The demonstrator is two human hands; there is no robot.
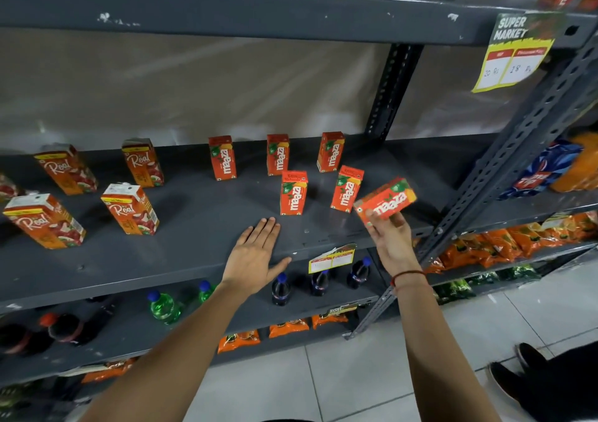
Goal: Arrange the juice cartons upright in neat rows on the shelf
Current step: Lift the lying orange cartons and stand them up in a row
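Observation:
On the grey metal shelf (194,243) several small orange Maaza juice cartons stand upright: three in a back row (277,154) and two in front (293,193). My right hand (390,234) holds another Maaza carton (385,199) tilted on its side, just above the shelf's right front, beside the front-row carton (347,188). My left hand (255,248) lies flat and open on the shelf's front edge, fingers spread, holding nothing. Larger orange Real cartons (131,209) stand at the left in two loose rows.
A perforated upright post (517,149) stands right of the held carton. A price tag (331,258) hangs from the shelf edge. Bottles (163,306) fill the shelf below, orange snack packets (504,243) the right bay. A dark shoe (530,379) is on the tiled floor.

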